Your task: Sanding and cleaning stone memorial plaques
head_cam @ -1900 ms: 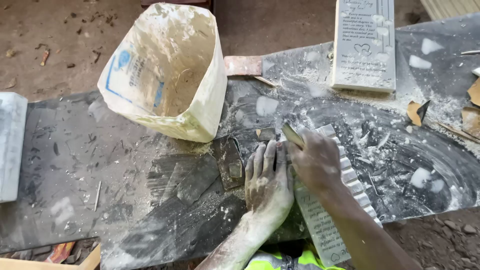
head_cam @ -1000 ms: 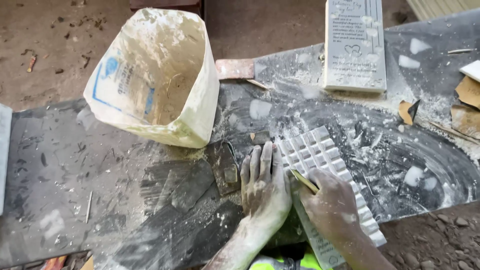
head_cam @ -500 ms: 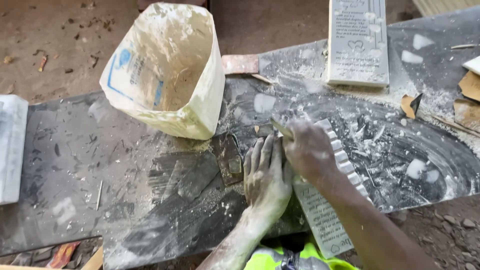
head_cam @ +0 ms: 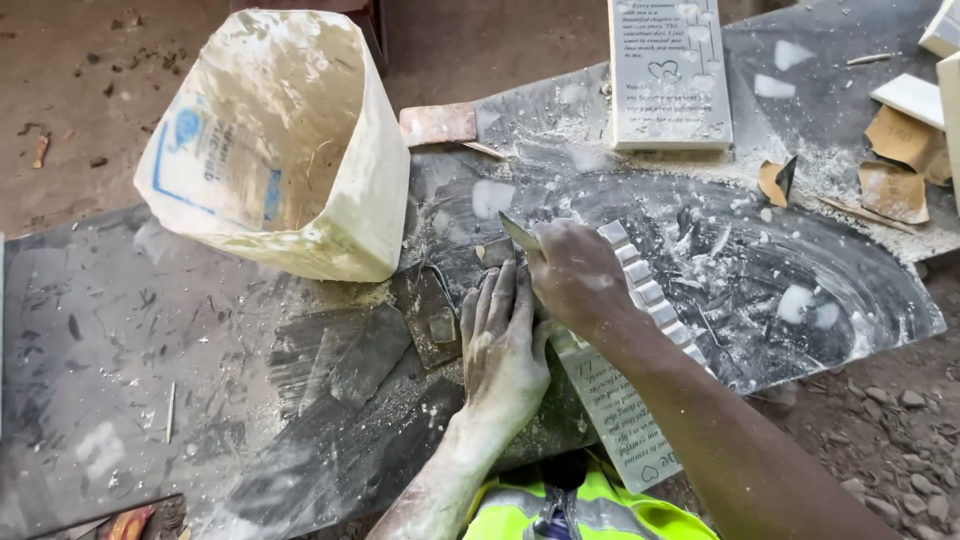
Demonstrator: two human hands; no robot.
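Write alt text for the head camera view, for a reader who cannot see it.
A person's dusty left hand lies flat beside a pale carved stone plaque while the right hand works a thin blade-like tool along it, on a dark dust-covered slab. A white open bag stands behind, and a second plaque farther back.

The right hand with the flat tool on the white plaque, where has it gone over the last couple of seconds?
The right hand, gripping a thin flat tool, slid down the ridged white plaque toward the person, then back up to its far end, where it is now. The dusty left hand stayed pressed flat beside the plaque. The white plastic bag and the engraved grey plaque kept their places.
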